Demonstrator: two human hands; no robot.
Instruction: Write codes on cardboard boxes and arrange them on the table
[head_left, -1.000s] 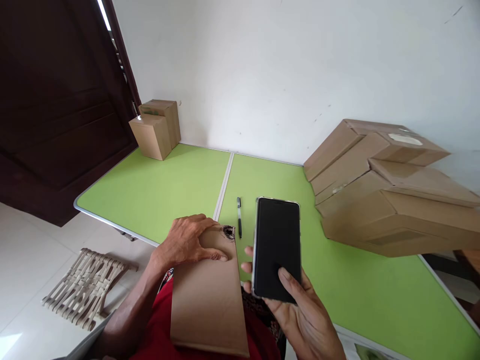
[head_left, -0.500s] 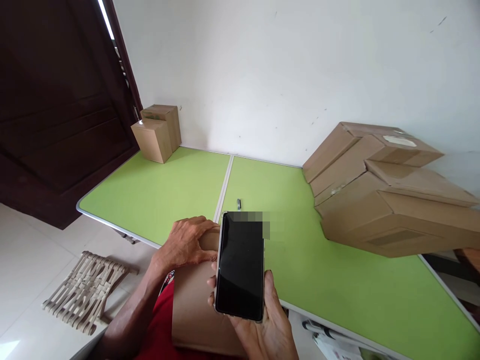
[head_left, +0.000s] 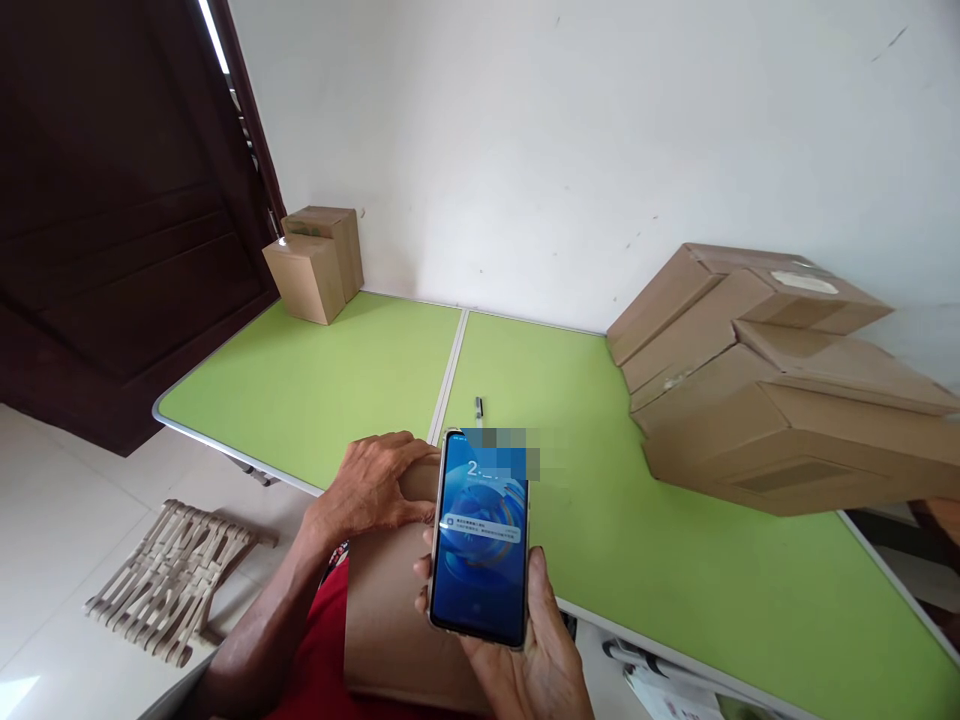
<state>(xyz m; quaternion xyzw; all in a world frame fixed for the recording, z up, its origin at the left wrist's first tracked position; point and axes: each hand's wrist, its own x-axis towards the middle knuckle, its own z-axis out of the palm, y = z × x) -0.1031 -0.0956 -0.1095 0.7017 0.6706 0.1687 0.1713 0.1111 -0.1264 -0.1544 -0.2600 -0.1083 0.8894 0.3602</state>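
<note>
My right hand (head_left: 532, 660) holds a smartphone (head_left: 480, 535) upright in front of me, thumb on its right edge. The screen is lit with a blue lock-screen picture and a notification. My left hand (head_left: 371, 485) rests with curled fingers on the top end of a flat brown cardboard package (head_left: 390, 620) that leans from my lap against the near edge of the green table (head_left: 360, 375). The phone covers part of that package. A black pen (head_left: 478, 405) lies on the table just beyond the phone, mostly hidden by it.
A stack of large cardboard boxes (head_left: 765, 380) fills the table's right side. Two small boxes (head_left: 315, 262) stand at the far left corner by a dark wooden door (head_left: 112, 200). A woven stool (head_left: 169, 580) sits on the tiled floor at left. Papers (head_left: 675, 690) lie under the table edge.
The right hand brought the phone left and nearer, over the package. Its dark screen has lit up blue. The left hand has stayed on the package.
</note>
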